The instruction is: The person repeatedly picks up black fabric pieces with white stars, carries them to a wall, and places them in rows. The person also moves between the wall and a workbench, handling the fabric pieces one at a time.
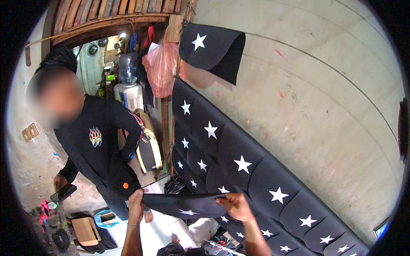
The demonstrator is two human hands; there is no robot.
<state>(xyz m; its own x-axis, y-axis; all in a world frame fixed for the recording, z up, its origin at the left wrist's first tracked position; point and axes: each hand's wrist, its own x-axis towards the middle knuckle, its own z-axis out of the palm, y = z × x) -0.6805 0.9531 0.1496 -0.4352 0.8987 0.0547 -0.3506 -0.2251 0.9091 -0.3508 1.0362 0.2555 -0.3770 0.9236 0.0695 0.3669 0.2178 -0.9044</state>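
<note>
My left hand and my right hand stretch a piece of black fabric between them, each pinching one upper corner. A white star shows foreshortened near its lower edge. Beyond it, rows of overlapping black fabric pieces with white stars hang along the wall, running from the upper middle to the lower right. Above those rows, a single black piece with a white star hangs from a line, its right side curling.
At left a person in a black sweatshirt holds a phone. Behind are a water dispenser and a pink plastic bag. A cardboard box and a blue bag lie at lower left, a white bag below the fabric.
</note>
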